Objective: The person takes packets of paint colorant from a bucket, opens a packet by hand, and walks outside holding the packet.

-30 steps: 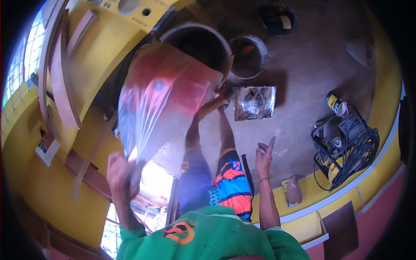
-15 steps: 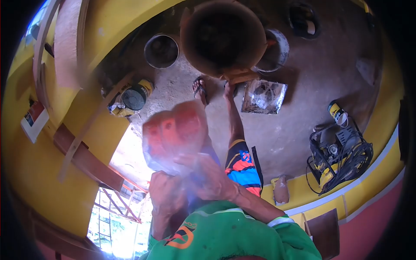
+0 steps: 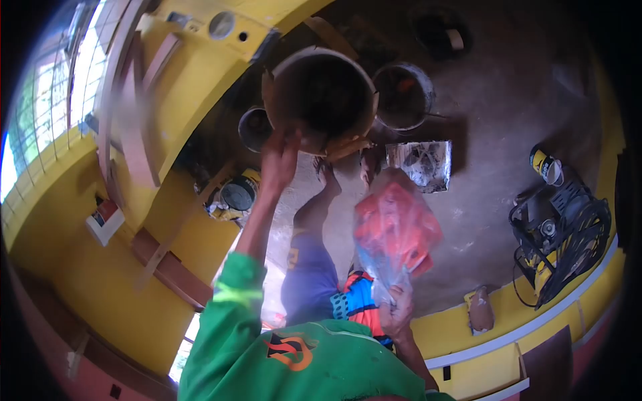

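My right hand (image 3: 397,309) is closed around the gathered neck of a clear plastic bag (image 3: 394,224). Red material fills the bag; its kind is unclear through the plastic. My left arm stretches forward, and the left hand (image 3: 279,160) is at the near-left rim of a large round container (image 3: 277,100) with a dark inside. Its fingers look stretched out and overlap the rim, though whether they touch it is hard to see. A torn brown flap (image 3: 348,147) hangs at the container's near edge.
Two buckets, one left (image 3: 254,130) and one right (image 3: 428,100), flank the container. A splattered square tin (image 3: 421,164) stands near my feet. At right sits a machine with coiled hoses (image 3: 562,234). Yellow-lidded buckets (image 3: 237,194) and wooden boards (image 3: 170,267) are at left.
Both hands were together at the bag's neck. The left hand has let go and reached forward to the container; the right hand has carried the bag rightward. My view has shifted too.
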Available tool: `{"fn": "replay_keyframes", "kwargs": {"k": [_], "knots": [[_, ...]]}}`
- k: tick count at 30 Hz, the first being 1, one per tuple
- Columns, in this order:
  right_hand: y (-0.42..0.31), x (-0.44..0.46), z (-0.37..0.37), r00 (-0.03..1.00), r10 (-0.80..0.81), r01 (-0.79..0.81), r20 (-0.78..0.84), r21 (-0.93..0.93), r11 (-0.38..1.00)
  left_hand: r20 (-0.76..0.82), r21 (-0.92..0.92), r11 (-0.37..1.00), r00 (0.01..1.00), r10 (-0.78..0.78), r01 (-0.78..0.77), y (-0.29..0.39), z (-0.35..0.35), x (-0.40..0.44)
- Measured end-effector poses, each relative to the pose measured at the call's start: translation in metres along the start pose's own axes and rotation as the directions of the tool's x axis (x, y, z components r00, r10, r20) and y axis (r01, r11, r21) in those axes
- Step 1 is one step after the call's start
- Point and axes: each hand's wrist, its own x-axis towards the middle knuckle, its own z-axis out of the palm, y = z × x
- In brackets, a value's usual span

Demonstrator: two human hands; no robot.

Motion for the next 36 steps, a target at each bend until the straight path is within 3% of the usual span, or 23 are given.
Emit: {"fn": "replay_keyframes", "kwargs": {"k": [2, 3, 5, 6, 8, 10, 15, 18, 22, 25, 26, 28, 30, 33, 36], "knots": [[0.035, -0.015, -0.002, 0.974, 0.121, -0.119, -0.192, 0.02, 0.993, 0.072, 0.34, 0.93, 0.99, 0.121, -0.139, -0.072, 0.044, 0.083], [0.055, -0.018, 0.002, 0.938, 0.192, -0.183, -0.289, 0.058, 0.981, 0.133, 0.528, 0.821, 0.976, 0.173, -0.217, -0.124, 0.067, 0.122], [0.083, -0.015, 0.003, 0.816, 0.326, -0.325, -0.478, 0.087, 0.942, 0.177, 0.552, 0.815, 0.98, 0.092, -0.176, -0.22, 0.106, 0.176], [0.108, -0.012, 0.0, 0.766, 0.282, -0.293, -0.577, 0.077, 0.953, 0.194, 0.568, 0.809, 0.98, 0.051, -0.155, -0.252, 0.118, 0.197], [0.132, 0.003, -0.006, 0.543, 0.409, -0.417, -0.734, 0.186, 0.889, 0.264, 0.601, 0.767, 0.962, 0.073, -0.223, -0.289, 0.136, 0.219], [0.15, 0.028, -0.007, 0.329, 0.547, -0.566, -0.77, 0.303, 0.767, 0.294, 0.668, 0.702, 0.954, 0.056, -0.247, -0.32, 0.149, 0.247], [0.204, 0.018, 0.011, 0.273, 0.623, -0.737, -0.733, 0.256, 0.625, 0.331, 0.779, 0.573, 0.943, -0.032, -0.254, -0.385, 0.168, 0.291], [0.22, 0.011, 0.023, 0.198, 0.724, -0.763, -0.661, 0.36, 0.538, 0.323, 0.815, 0.53, 0.943, -0.082, -0.234, -0.401, 0.168, 0.298], [0.228, 0.003, 0.033, 0.205, 0.642, -0.777, -0.738, 0.276, 0.565, 0.305, 0.828, 0.524, 0.944, -0.123, -0.199, -0.392, 0.165, 0.295], [0.225, -0.026, 0.04, 0.114, 0.711, -0.75, -0.694, 0.41, 0.52, 0.28, 0.831, 0.532, 0.949, -0.147, -0.163, -0.373, 0.153, 0.287], [0.21, -0.011, 0.038, 0.039, 0.749, -0.701, -0.661, 0.516, 0.492, 0.273, 0.825, 0.546, 0.949, -0.156, -0.147, -0.365, 0.151, 0.283], [0.189, -0.016, 0.028, 0.06, 0.816, -0.673, -0.575, 0.58, 0.459, 0.257, 0.813, 0.571, 0.949, -0.182, -0.111, -0.339, 0.143, 0.268], [0.176, -0.023, 0.027, 0.136, 0.821, -0.614, -0.554, 0.603, 0.509, 0.234, 0.796, 0.6, 0.955, -0.181, -0.081, -0.311, 0.122, 0.251], [0.172, -0.045, 0.028, 0.296, 0.705, -0.474, -0.645, 0.541, 0.694, 0.202, 0.745, 0.666, 0.96, -0.195, -0.022, -0.253, 0.099, 0.218], [0.124, -0.03, 0.011, 0.336, 0.677, -0.405, -0.655, 0.548, 0.732, 0.163, 0.643, 0.763, 0.96, -0.228, 0.072, -0.197, 0.064, 0.175]]}}
